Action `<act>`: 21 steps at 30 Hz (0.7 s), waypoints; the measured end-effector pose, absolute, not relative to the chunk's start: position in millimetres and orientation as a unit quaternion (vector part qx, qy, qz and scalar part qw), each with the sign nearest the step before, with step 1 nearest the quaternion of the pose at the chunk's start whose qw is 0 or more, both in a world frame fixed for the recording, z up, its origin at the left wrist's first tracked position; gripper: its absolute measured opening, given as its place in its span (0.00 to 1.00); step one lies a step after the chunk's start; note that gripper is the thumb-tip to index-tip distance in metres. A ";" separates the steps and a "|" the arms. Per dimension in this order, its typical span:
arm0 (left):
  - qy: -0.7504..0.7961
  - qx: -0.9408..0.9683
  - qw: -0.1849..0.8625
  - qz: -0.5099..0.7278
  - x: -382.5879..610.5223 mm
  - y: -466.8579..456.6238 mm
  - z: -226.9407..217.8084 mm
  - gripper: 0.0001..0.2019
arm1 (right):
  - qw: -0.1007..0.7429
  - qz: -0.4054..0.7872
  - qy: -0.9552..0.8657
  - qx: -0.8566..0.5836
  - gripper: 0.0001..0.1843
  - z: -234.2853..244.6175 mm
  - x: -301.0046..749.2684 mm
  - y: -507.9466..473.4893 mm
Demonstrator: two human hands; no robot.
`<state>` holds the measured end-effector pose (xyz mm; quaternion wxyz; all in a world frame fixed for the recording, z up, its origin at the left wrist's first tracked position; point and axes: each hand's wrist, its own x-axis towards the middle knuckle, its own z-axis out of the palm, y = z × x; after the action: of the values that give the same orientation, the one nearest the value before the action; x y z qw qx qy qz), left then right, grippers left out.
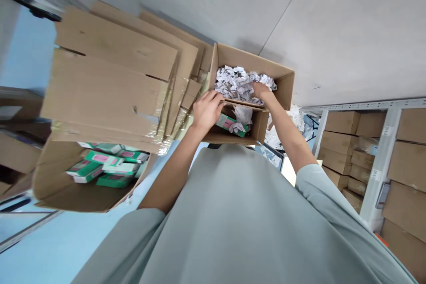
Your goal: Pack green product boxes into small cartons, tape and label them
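An open cardboard box (282,80) sits in front of me, filled with crumpled white printed paper (234,80). My left hand (206,110) curls its fingers over the near inner flap (244,105) of the box, at the paper's edge. My right hand (260,91) is pushed into the crumpled paper on the right side, with its fingers closed in the paper and partly hidden. Below the flap, a small green and pink package (225,122) and another wad of paper (242,114) lie inside the box.
A stack of flattened cardboard sheets (109,75) lies to the left. Beneath it is an open carton (83,195) holding several green and pink packages (106,166). A metal shelf (379,159) stacked with brown boxes stands at the right. More crumpled paper (294,115) lies beside the box.
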<state>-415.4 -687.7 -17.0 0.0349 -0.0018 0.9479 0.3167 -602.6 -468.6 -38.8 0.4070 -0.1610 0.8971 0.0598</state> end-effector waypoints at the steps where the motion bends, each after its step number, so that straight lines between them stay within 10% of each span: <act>1: 0.948 -0.002 0.036 0.316 -415.7 -687.8 -16.6 0.09 | 0.413 0.072 0.892 -0.171 0.38 -44.8 -602.2 -472.8; 9: 0.945 -0.006 0.028 0.325 -415.8 -687.8 -19.6 0.08 | 0.312 0.049 0.932 -0.178 0.22 -36.7 -599.8 -469.3; 16: 0.945 0.017 0.020 0.327 -415.2 -692.9 -25.5 0.07 | 0.165 -0.223 0.945 -0.171 0.19 62.8 -523.4 -422.8; 21: 0.943 0.031 0.039 0.330 -414.6 -697.4 -24.4 0.08 | 0.271 -0.310 0.891 -0.191 0.15 102.5 -431.2 -418.4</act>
<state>-414.6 -697.4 -24.4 0.0392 0.0306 0.9425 0.3305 -431.2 -418.4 102.5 0.2708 -0.1909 0.8910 -0.3104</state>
